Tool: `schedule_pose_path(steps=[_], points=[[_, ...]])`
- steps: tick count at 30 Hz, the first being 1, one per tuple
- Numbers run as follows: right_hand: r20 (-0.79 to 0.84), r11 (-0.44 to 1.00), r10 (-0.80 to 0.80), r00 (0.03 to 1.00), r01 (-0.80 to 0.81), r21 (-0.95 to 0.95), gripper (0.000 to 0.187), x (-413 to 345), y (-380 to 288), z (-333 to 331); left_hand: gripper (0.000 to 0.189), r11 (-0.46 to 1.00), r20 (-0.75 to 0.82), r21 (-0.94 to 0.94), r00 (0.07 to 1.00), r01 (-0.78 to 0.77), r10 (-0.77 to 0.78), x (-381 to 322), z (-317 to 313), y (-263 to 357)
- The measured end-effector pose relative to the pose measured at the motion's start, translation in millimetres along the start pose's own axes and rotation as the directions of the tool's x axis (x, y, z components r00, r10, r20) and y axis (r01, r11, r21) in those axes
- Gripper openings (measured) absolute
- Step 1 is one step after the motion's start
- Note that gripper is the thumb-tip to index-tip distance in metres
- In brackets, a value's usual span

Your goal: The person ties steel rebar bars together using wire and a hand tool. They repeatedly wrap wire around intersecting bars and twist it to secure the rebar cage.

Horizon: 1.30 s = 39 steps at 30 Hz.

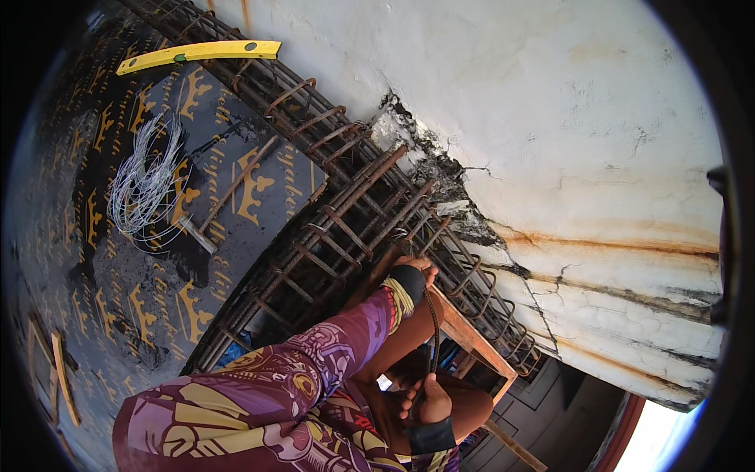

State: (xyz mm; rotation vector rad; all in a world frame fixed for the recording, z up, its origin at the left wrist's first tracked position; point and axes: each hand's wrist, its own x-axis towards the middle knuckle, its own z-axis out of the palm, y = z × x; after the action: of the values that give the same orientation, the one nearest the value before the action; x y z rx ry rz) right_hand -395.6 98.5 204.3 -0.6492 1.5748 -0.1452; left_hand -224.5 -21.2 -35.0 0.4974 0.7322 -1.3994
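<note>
My left hand (419, 268), in a patterned sleeve with a black wrist cover, is at the corner of the rusty rebar cages (348, 233), close to a wire-tied joint. A thin dark ribbed rod or cord (436, 330) runs in a curve from its fingers down to my right hand (430, 398). The right hand, lower in the view above my bent bare leg, is closed around the lower part of that piece. The left fingers are partly hidden, and their grip cannot be told.
A yellow spirit level (200, 54) lies across a rebar cage. A bundle of tie wire (147, 183) and a T-shaped metal tool (197, 233) lie on printed black formwork panels (236, 248). A cracked, stained wall (566, 147) borders the cages; a wooden frame (478, 339) stands below my left hand.
</note>
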Motion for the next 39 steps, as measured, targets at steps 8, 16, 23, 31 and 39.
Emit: schedule_pose_path(steps=[8,16,23,31,39], points=[[0.159,-0.068,-0.562,0.812,0.146,-0.987,0.088,2,-19,-28,0.007,0.986,0.258,-0.151,0.96,-0.071,0.109,39,-10,-22],[0.24,0.947,0.182,0.954,-0.104,-0.304,0.034,-10,-26,1,0.004,0.985,-0.019,-0.098,0.99,-0.144,0.143,37,-24,-13],[0.514,0.925,0.376,0.771,-0.348,-0.154,0.034,-3,-21,-2,0.024,0.938,0.299,-0.26,0.943,0.228,-0.146,-6,-44,23],[0.494,-0.72,-0.269,0.827,0.168,-0.673,0.024,-48,-78,35,0.03,0.953,0.235,-0.289,0.972,0.095,-0.025,14,-46,-4],[0.309,-0.488,-0.266,0.913,0.149,-0.86,0.03,-35,-63,26,0.013,0.926,0.403,-0.298,0.91,0.231,-0.097,34,-58,4]])
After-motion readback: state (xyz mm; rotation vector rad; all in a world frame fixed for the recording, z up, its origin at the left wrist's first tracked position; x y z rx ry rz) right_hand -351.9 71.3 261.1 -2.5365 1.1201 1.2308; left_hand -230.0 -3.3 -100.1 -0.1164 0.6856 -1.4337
